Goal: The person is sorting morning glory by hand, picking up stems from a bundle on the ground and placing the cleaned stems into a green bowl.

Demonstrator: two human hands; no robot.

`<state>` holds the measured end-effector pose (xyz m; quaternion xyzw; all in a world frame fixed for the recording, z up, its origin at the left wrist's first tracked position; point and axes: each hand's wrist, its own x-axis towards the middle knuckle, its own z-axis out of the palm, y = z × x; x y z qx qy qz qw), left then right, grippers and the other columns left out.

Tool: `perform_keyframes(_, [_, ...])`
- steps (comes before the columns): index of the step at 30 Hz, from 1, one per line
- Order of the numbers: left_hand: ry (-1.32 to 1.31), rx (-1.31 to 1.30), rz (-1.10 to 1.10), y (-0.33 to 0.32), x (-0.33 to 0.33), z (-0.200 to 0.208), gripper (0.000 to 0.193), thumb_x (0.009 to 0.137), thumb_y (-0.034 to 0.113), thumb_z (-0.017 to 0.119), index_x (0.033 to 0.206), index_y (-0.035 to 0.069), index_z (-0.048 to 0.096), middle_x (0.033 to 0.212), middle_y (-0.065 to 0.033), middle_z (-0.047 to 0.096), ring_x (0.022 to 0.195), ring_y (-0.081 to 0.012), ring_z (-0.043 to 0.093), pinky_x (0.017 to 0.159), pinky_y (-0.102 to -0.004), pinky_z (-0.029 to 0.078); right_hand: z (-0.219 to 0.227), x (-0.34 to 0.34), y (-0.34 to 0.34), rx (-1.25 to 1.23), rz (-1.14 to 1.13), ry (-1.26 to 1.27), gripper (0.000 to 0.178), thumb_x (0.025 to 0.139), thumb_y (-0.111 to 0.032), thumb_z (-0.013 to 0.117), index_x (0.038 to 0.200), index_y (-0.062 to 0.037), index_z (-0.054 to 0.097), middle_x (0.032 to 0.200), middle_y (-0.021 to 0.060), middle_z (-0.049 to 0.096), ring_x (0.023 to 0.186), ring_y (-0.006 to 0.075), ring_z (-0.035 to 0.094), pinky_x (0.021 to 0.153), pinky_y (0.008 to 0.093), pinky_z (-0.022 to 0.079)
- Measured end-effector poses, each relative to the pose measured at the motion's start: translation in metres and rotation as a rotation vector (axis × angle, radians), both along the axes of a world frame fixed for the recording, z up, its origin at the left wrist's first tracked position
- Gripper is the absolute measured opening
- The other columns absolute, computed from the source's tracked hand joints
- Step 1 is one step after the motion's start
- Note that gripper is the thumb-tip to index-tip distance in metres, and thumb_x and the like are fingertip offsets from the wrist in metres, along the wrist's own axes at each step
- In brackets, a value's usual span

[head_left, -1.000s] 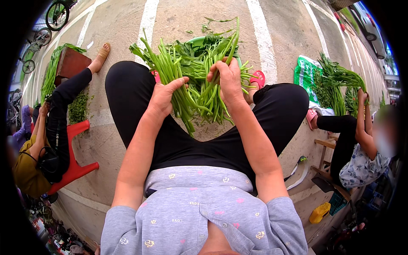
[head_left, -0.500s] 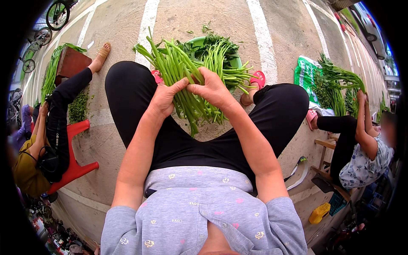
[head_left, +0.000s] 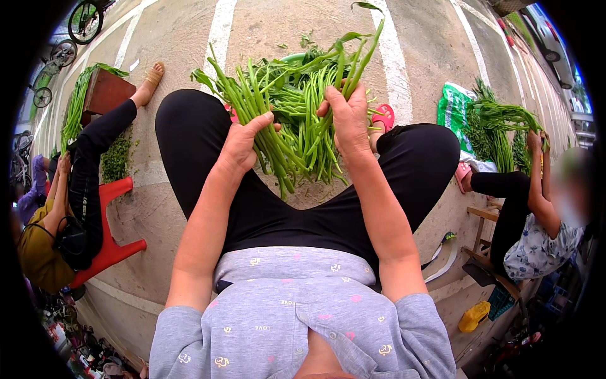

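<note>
Pale paved ground (head_left: 297,28) crossed by white painted lines (head_left: 386,54) forms the work area. Between the seated person's knees, at centre, a heap of leafy green stems (head_left: 303,104) lies over a green basin (head_left: 293,57), whose rim shows at the far side. Left hand (head_left: 241,144) is closed around a thick stem bundle (head_left: 246,98), thumb laid across it. Right hand (head_left: 349,120), to the right and apart from the left, pinches a few long stems (head_left: 363,62) between thumb and fingers, leafy ends pointing far. At left, a co-worker (head_left: 47,249) sits by a red plastic stool (head_left: 108,237); at right, another co-worker (head_left: 544,249) grasps similar greens (head_left: 508,117) near a green-and-white sack (head_left: 451,112).
</note>
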<state>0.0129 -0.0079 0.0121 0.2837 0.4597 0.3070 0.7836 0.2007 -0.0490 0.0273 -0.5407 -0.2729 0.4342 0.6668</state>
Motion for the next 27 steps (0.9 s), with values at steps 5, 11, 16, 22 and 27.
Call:
perform_keyframes(5, [-0.107, 0.107, -0.139, -0.003, 0.003, 0.002, 0.037, 0.079, 0.012, 0.068, 0.112, 0.003, 0.054, 0.095, -0.0059, 0.06, 0.082, -0.017, 0.061, 0.073, -0.0328, 0.052, -0.001, -0.011, -0.003, -0.145, 0.367, -0.033, 0.021, 0.08, -0.016, 0.065, 0.09, -0.0021, 0.053, 0.072, 0.0006, 0.053, 0.055, 0.0059, 0.047, 0.046, 0.0209, 0.041])
perform_keyframes(11, [-0.162, 0.135, -0.211, -0.005, 0.006, 0.007, 0.04, 0.078, 0.013, 0.07, 0.114, 0.004, 0.054, 0.102, -0.004, 0.061, 0.089, -0.015, 0.059, 0.077, -0.0303, 0.05, 0.001, -0.018, -0.005, -0.144, 0.449, 0.01, 0.021, 0.078, -0.018, 0.067, 0.089, -0.0017, 0.058, 0.072, 0.0011, 0.057, 0.055, 0.0058, 0.048, 0.045, 0.0204, 0.039])
perform_keyframes(16, [-0.158, 0.113, -0.242, -0.006, 0.005, 0.011, 0.045, 0.078, 0.013, 0.07, 0.118, 0.003, 0.052, 0.103, -0.004, 0.06, 0.091, -0.0146, 0.059, 0.08, -0.0296, 0.049, -0.005, -0.016, -0.004, -0.123, 0.426, 0.089, 0.019, 0.079, -0.015, 0.066, 0.089, -0.0015, 0.058, 0.067, 0.0004, 0.054, 0.051, 0.0063, 0.047, 0.044, 0.0203, 0.038])
perform_keyframes(22, [-0.144, 0.138, -0.272, -0.006, 0.004, 0.01, 0.045, 0.077, 0.012, 0.07, 0.118, 0.003, 0.052, 0.103, -0.0051, 0.06, 0.092, -0.0153, 0.059, 0.08, -0.0305, 0.049, -0.004, -0.018, -0.006, -0.169, 0.485, 0.039, 0.019, 0.08, -0.016, 0.064, 0.09, -0.0016, 0.057, 0.07, -0.0001, 0.054, 0.056, 0.0068, 0.048, 0.05, 0.0208, 0.039])
perform_keyframes(27, [-0.133, 0.108, -0.252, -0.007, 0.006, 0.016, 0.042, 0.078, 0.011, 0.068, 0.116, 0.002, 0.052, 0.102, -0.0061, 0.061, 0.089, -0.0164, 0.06, 0.079, -0.0309, 0.05, -0.001, -0.018, -0.005, -0.165, 0.438, 0.076, 0.019, 0.083, -0.018, 0.058, 0.094, -0.0019, 0.054, 0.076, 0.0026, 0.056, 0.06, 0.0093, 0.052, 0.053, 0.0239, 0.042])
